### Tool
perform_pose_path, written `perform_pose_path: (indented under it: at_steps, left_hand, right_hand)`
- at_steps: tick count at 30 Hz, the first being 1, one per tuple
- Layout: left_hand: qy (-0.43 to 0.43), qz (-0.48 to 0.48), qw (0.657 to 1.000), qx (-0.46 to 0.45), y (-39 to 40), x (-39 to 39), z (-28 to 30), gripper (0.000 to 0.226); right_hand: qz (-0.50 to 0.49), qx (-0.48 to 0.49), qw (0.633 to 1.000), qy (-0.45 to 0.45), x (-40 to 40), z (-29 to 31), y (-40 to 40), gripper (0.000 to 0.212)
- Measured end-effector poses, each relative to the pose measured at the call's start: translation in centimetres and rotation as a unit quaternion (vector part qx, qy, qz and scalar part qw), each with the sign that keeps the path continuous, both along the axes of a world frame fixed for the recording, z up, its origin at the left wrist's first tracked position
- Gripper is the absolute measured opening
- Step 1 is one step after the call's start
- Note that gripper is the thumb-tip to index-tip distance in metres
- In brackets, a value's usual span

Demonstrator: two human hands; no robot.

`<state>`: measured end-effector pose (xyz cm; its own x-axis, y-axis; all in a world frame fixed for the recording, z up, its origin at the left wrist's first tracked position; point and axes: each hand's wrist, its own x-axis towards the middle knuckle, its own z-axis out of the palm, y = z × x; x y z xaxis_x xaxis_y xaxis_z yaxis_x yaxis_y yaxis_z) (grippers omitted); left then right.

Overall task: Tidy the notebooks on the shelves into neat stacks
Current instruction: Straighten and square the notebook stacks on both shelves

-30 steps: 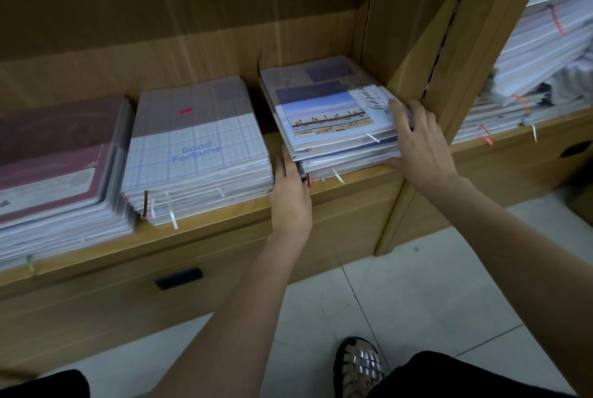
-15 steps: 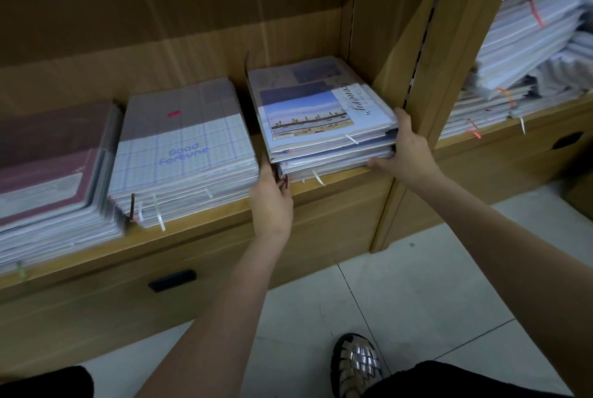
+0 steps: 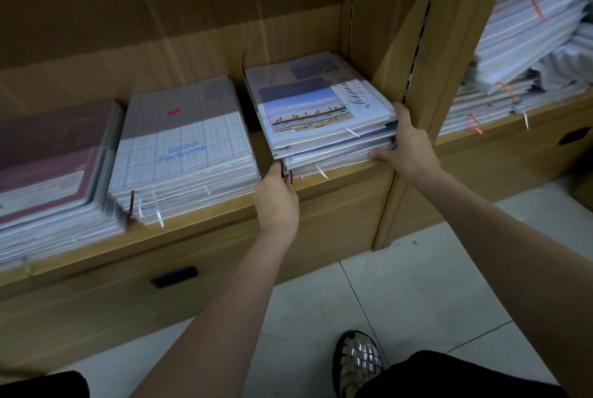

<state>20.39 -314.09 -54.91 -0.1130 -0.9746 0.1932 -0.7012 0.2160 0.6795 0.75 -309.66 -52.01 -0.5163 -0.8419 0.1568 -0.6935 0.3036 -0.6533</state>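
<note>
1. The notebook stack (image 3: pixel 321 118) lies on the shelf (image 3: pixel 346 177), toward 1 o'clock.
2. The left hand (image 3: pixel 277 198) grips its front-left corner.
3. The right hand (image 3: pixel 406 147) grasps its right edge, thumb on top.

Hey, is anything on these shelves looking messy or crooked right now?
Yes. In the right-hand bay, the white notebook pile slumps, its upper books tilted over a jumbled lower layer. The beach-cover stack between both hands is slightly fanned, upper books overhanging the lower.
</note>
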Motion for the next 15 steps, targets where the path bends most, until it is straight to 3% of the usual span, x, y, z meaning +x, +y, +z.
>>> perform_pose_path:
  at_steps: [7,10,15]
  left_hand:
    - [-0.019,0.016,0.999,-0.032,0.0,-0.5,-0.2,0.024]
    - [0.018,0.015,0.999,-0.032,-0.2,-0.3,-0.6,0.024]
    - [0.098,0.042,0.994,-0.004,-0.4,-0.3,-1.1,0.032]
  right_hand:
    - [-0.012,0.028,0.999,-0.018,0.2,0.9,-0.2,0.097]
    - [-0.008,0.059,0.998,-0.008,0.6,1.0,-0.1,0.1]
    - [-0.007,0.023,0.998,-0.058,0.6,0.6,0.0,0.093]
